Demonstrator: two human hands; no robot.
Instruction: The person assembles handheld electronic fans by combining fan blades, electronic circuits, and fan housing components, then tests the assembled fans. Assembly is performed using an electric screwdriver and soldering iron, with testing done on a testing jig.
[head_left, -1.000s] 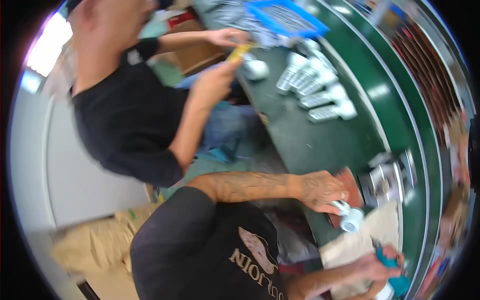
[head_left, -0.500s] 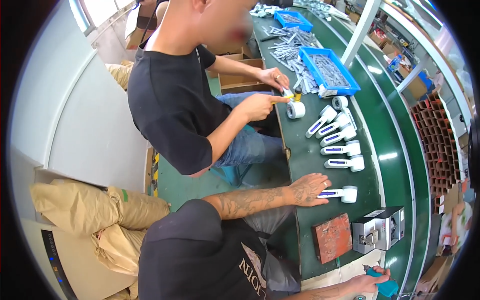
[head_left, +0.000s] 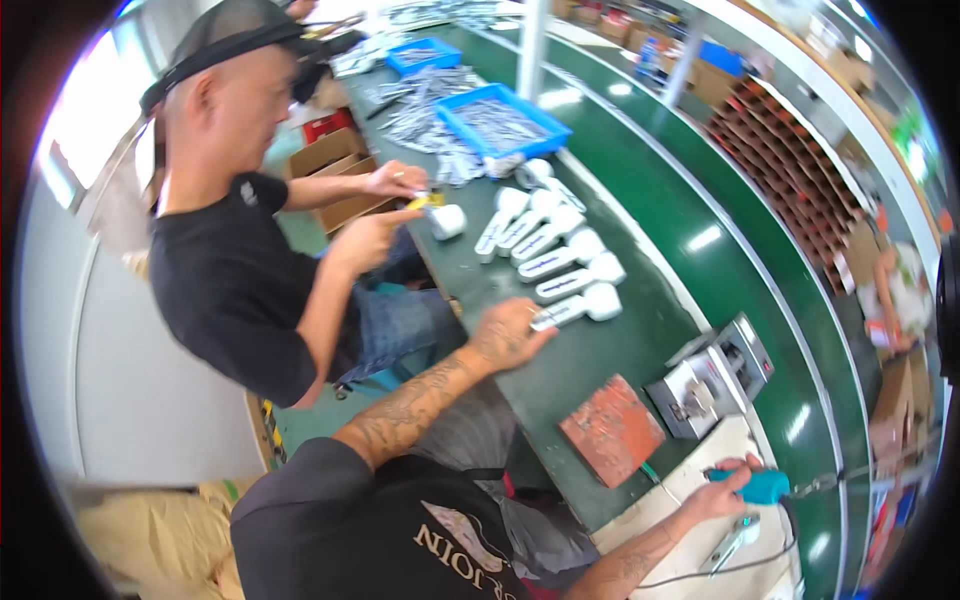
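My left hand is closed on the handle end of a white round-headed handheld device, which lies on the green bench. It rests at the near end of a row of several similar white devices with dark strips along their handles. My right hand grips a teal electric screwdriver attached to a coiled cord at its far end. Near that hand, another white, narrow device lies on a pale board.
A worn red block and a grey metal box-like fixture stand between my hands. On the left, a co-worker handles a white part. Blue trays of grey strips sit farther up the bench, beside the green conveyor.
My left hand has moved the white device up against the row. My right hand still holds the screwdriver, now over the pale board. The whole view has shifted and turned.
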